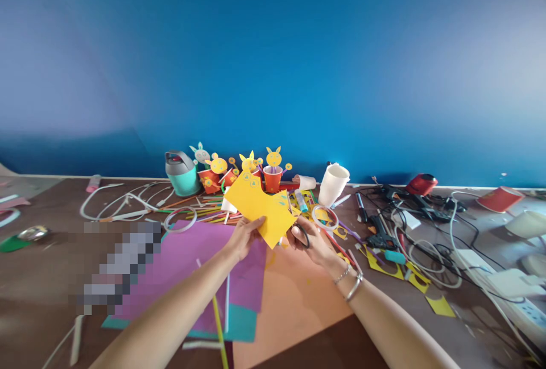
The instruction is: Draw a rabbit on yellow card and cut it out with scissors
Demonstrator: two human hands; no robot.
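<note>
A sheet of yellow paper (260, 210) with a curved piece cut out of its upper edge is held up over the table. Small drawn marks show near its top corners. My left hand (247, 237) pinches its lower left edge, thumb in front. In my right hand (310, 239) is a pair of scissors (303, 233) with dark handles, fingers in the loops; the blades are at the paper's right edge and mostly hidden. Behind stand red paper cups (272, 178) topped with yellow animal faces (273, 157) on sticks.
Purple paper (187, 278) and orange paper (294, 301) lie below my hands. A teal lidded container (182, 175) and a white cup (334, 184) stand by the blue wall. A glue gun (379, 235), cables, yellow scraps (441, 305) and a power strip (482, 266) crowd the right.
</note>
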